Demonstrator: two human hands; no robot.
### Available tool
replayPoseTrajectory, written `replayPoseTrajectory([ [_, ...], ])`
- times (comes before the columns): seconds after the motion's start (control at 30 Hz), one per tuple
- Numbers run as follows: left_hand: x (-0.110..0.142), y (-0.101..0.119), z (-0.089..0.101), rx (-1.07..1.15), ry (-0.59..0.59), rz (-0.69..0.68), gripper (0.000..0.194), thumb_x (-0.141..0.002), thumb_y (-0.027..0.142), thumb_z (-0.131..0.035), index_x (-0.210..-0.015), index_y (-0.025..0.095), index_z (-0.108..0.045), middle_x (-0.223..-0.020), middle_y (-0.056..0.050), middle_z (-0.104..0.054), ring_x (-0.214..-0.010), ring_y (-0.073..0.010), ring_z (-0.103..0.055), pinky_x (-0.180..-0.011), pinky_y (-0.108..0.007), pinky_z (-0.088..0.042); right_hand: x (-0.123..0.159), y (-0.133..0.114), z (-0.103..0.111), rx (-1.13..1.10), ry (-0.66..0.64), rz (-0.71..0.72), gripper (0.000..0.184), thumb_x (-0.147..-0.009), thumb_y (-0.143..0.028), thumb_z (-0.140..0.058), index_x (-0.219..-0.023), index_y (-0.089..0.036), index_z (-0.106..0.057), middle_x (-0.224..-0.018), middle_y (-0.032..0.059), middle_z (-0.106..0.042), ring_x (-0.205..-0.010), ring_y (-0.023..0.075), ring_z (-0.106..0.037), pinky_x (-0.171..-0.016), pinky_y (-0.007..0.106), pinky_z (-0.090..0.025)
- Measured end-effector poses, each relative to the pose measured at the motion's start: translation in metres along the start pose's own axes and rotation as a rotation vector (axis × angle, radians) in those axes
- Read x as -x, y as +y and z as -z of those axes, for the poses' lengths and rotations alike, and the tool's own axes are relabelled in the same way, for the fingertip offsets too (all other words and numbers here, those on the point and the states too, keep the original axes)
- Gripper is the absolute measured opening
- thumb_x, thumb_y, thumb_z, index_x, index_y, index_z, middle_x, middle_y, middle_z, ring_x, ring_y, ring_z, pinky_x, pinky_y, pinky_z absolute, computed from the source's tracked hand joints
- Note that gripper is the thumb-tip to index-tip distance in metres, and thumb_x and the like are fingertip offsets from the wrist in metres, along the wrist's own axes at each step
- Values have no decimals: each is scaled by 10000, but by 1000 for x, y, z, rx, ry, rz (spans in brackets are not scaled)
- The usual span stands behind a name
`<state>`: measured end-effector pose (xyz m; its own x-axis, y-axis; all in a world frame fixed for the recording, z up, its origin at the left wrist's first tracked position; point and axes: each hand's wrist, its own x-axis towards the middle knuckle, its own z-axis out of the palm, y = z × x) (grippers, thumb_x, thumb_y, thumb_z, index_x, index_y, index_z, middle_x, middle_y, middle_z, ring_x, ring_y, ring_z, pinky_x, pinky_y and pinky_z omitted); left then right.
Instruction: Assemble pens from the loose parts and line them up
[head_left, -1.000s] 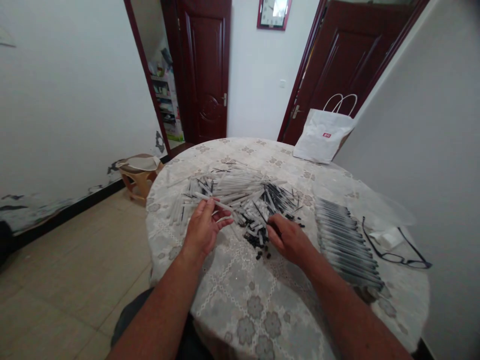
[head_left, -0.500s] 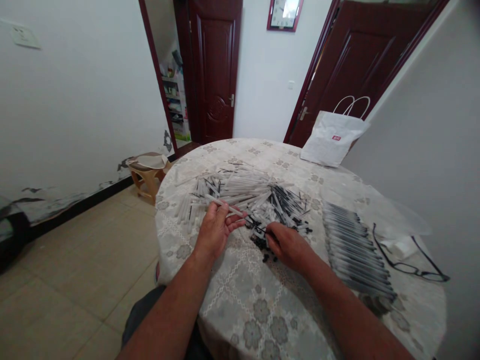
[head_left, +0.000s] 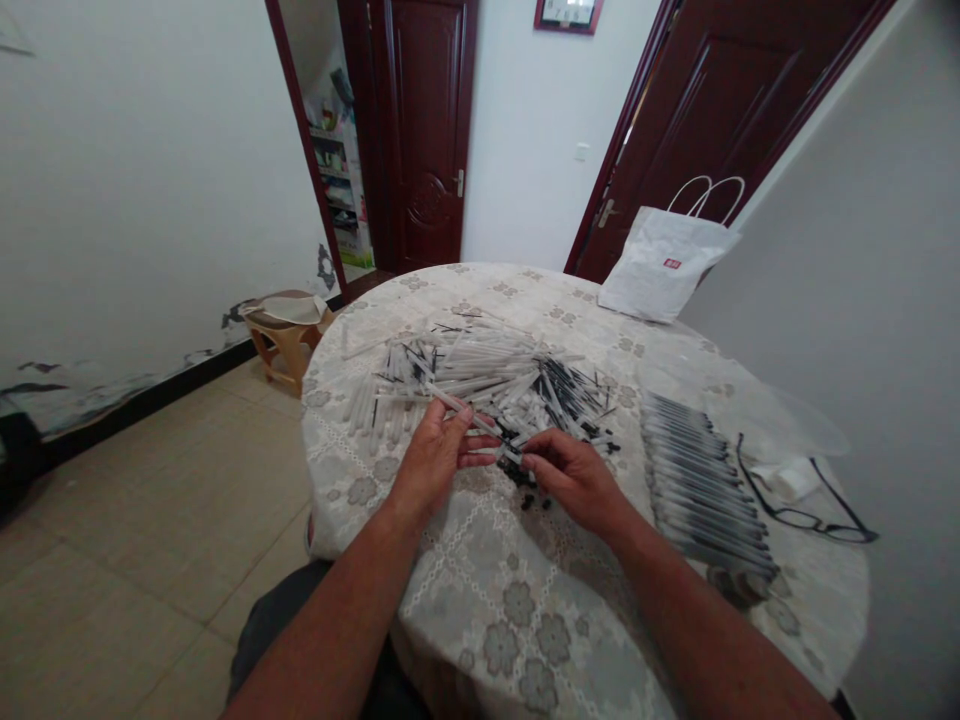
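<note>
A heap of loose pen parts [head_left: 487,385], white tubes and thin black refills, lies in the middle of the round table [head_left: 487,590]. My left hand [head_left: 435,455] is closed on a white pen tube [head_left: 469,415] that sticks out past its fingers to the right. My right hand [head_left: 574,475] is pinched on a small part I cannot make out, its fingertips almost touching the tube's end. Several small black caps [head_left: 529,490] lie scattered just under the two hands.
A row of assembled pens [head_left: 701,480] lies at the right of the table, with black glasses [head_left: 810,505] and clear plastic bags [head_left: 772,420] beyond it. A white paper bag [head_left: 664,265] stands at the far edge. A low stool [head_left: 285,325] stands on the floor at left.
My right hand has come up off the black caps and moved left to meet the left hand's tube. The left hand shifted slightly right. The camera swayed.
</note>
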<state>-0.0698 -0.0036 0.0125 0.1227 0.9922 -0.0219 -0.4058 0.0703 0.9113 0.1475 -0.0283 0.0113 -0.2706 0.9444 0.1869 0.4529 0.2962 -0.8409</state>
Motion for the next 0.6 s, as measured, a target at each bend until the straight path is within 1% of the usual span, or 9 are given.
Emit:
replayPoseTrajectory([
  [0.03,0,1,-1,20,-7,15,326,-892,453,-690,-1031,240,-487,-1024,-59,-747,-771,-218,-771,-637,-357,-643,1,0,0,-151,-24,-64,202,-930,-394,-641,-1011,-214,-685,-819,17,-715,-623,138,-618,-566,249,-460],
  [0.1,0,2,-2,58,-10,38,314,-898,440,-687,-1027,232,-489,-1009,-63,-746,-760,-215,-768,-633,-355,-644,1,2,0,-396,-100,-139,293,-895,-430,-683,-1092,-214,-694,-936,46,-754,-604,133,-636,-510,238,-463],
  [0.17,0,4,-3,94,-8,52,307,-900,426,-687,-1023,223,-492,-996,-66,-744,-758,-211,-767,-628,-347,-645,1,3,2,-511,-156,-147,360,-868,-428,-711,-1156,-213,-696,-1065,78,-761,-647,143,-672,-515,244,-493],
  [0.2,1,5,-5,108,-16,63,303,-901,419,-688,-1021,218,-495,-994,-71,-742,-763,-212,-768,-626,-341,-644,0,4,3,-527,-156,-146,363,-862,-426,-716,-1154,-210,-699,-1070,81,-763,-648,144,-678,-514,246,-499],
  [0.3,3,2,-14,133,-67,140,278,-903,386,-689,-1010,205,-507,-993,-86,-741,-782,-224,-774,-607,-319,-639,-3,6,2,-471,-42,-147,286,-856,-442,-721,-1000,-196,-698,-862,29,-755,-541,115,-615,-468,222,-453],
  [0.4,7,-4,-24,153,-103,217,245,-910,356,-685,-997,198,-519,-979,-89,-744,-752,-213,-772,-586,-304,-633,-6,9,-4,-324,86,-120,280,-866,-462,-719,-833,-193,-646,-609,-41,-627,-481,97,-526,-461,205,-395],
  [0.5,7,-8,-28,200,-120,237,245,-907,354,-698,-985,191,-532,-959,-91,-747,-739,-211,-771,-597,-310,-635,-6,11,-9,-260,83,-104,334,-925,-510,-635,-803,-200,-618,-586,-43,-583,-487,110,-509,-471,219,-384],
  [0.57,4,-7,-24,253,-110,225,254,-896,350,-716,-959,185,-535,-941,-91,-750,-773,-229,-775,-616,-323,-637,-5,10,-9,-214,84,-86,356,-974,-517,-552,-816,-205,-614,-628,-30,-598,-505,120,-515,-492,234,-395],
  [0.6,2,-5,-21,285,-89,205,258,-890,346,-725,-941,184,-531,-931,-85,-751,-788,-234,-776,-629,-332,-639,-5,8,-7,-143,85,-56,338,-985,-493,-539,-830,-204,-622,-656,-22,-609,-536,127,-531,-525,242,-410],
])
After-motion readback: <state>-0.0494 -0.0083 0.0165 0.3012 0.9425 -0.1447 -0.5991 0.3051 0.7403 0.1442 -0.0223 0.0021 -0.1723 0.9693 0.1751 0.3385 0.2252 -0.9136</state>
